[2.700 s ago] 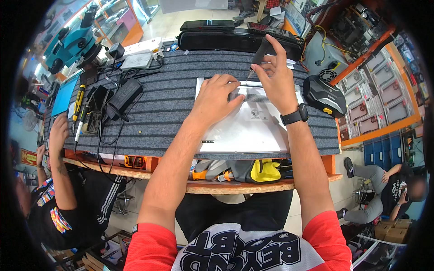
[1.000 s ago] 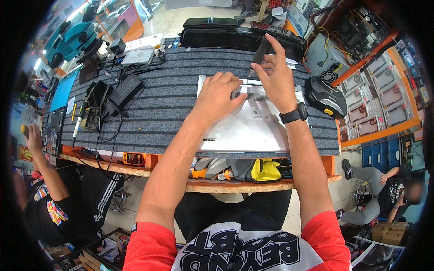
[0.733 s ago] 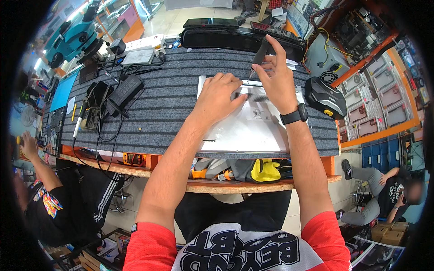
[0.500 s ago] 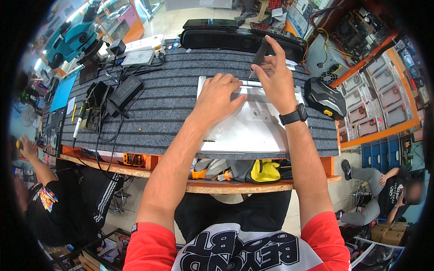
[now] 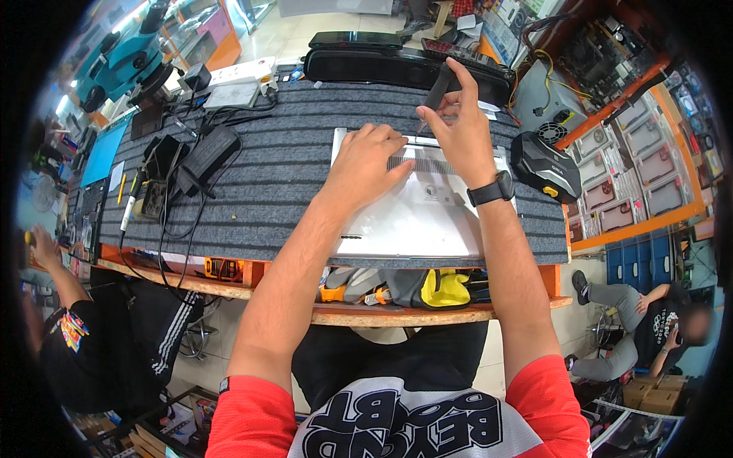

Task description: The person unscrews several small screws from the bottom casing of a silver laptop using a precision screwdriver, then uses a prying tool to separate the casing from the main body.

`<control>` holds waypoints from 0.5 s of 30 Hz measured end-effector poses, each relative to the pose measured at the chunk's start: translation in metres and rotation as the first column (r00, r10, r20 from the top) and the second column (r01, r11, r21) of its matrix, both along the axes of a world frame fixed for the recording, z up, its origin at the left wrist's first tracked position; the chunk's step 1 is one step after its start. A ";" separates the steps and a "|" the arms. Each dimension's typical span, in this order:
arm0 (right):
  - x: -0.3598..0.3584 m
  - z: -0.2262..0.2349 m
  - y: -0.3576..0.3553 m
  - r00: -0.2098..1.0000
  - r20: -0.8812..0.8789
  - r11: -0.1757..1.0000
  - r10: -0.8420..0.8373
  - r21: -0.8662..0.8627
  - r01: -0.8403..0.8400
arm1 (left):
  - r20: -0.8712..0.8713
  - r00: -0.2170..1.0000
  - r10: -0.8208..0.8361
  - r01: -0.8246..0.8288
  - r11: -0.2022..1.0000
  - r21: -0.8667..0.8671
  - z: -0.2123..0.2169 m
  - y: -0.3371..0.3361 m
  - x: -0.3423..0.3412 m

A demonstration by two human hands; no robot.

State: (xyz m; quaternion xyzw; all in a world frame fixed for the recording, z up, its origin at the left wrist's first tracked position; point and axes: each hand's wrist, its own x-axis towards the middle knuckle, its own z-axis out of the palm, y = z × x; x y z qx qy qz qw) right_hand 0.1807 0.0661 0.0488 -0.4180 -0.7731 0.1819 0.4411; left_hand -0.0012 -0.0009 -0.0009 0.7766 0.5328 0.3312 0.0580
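A silver laptop (image 5: 412, 225) lies upside down on the striped grey mat, its vented bottom cover facing up. My left hand (image 5: 368, 162) rests on the far left part of the cover, fingers together and lying flat, thumb stretched over the vent strip. In my right hand (image 5: 460, 130) is a screwdriver (image 5: 437, 88) with a dark handle, held upright and tilted between thumb and fingers. Its thin shaft points down to the laptop's far edge; the tip is too small to make out against the cover.
A black mouse-shaped case (image 5: 547, 166) stands right of the laptop, before an open computer housing. Behind is a black soundbar (image 5: 366, 67). Cables, a black adapter (image 5: 208, 156) and a soldering iron (image 5: 130, 206) lie left. Below the mat, a shelf (image 5: 397, 315) holds tools. Two people sit at the sides.
The whole view has shifted very slightly. My right hand and the screwdriver have tilted a little; my left hand stays in place on the laptop.
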 end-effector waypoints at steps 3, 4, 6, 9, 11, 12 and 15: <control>0.001 -0.001 0.004 0.999 -0.011 0.999 0.047 -0.021 -0.047 | -0.003 1.000 0.006 -0.006 1.000 -0.015 0.001 0.000 0.002; 0.002 0.000 0.005 0.999 -0.001 0.998 0.044 -0.037 -0.044 | -0.010 1.000 0.010 -0.010 1.000 -0.022 0.001 0.000 0.002; 0.001 0.001 0.006 0.999 0.013 0.997 0.051 -0.054 -0.050 | -0.022 1.000 0.015 -0.015 0.999 -0.033 0.001 0.000 0.002; -0.001 0.003 0.005 0.997 0.026 0.997 0.066 -0.052 -0.064 | -0.036 0.999 0.020 -0.022 0.999 -0.041 0.000 0.001 0.002; -0.002 0.004 0.004 0.998 0.035 0.997 0.061 -0.046 -0.060 | -0.048 0.998 0.029 -0.032 0.999 -0.044 -0.001 0.001 0.002; -0.002 0.004 0.003 0.998 0.030 0.998 0.058 -0.041 -0.056 | -0.042 0.999 0.023 -0.025 0.999 -0.046 -0.001 0.001 0.002; -0.001 0.002 0.003 0.999 0.016 0.998 0.051 -0.033 -0.050 | -0.031 0.999 0.010 -0.011 0.999 -0.050 0.001 0.001 0.002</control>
